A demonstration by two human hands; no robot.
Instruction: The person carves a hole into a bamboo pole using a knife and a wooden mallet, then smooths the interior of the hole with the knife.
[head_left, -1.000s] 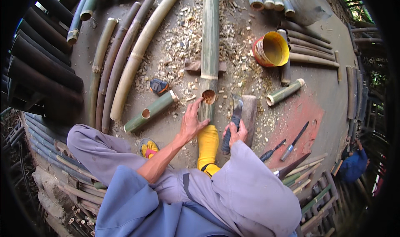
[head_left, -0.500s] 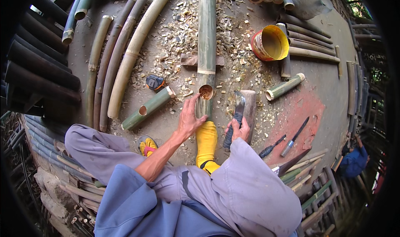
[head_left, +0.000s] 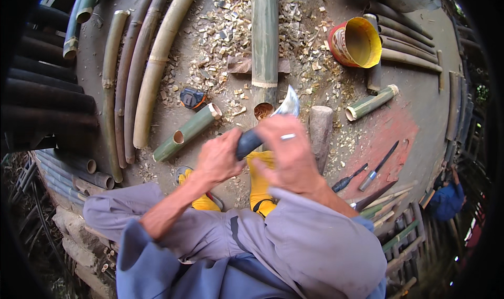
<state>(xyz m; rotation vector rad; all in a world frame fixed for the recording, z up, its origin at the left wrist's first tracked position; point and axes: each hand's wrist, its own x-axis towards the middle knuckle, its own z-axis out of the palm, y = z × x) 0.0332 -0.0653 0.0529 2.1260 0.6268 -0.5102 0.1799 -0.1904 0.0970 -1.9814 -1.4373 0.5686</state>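
A long green bamboo pole runs straight away from me, with a cut hole in its near part. Above that near part I hold a curved-blade machete by its dark wrapped handle. My left hand closes around the handle's butt end. Nearer the blade, my right hand grips too, smeared by motion. Beneath the hands, my foot in a yellow sock covers the pole's near end. A short bamboo piece with a side hole lies to the left, by a tape measure.
A wooden block supports the pole amid scattered chips. To the right are a short log, a red-yellow tin, a bamboo offcut and a knife. Long bamboo poles lie left. Another person is far right.
The machete has come up from beside the short log and moved left over the pole. My left hand has left the bamboo and taken hold of the handle's end.
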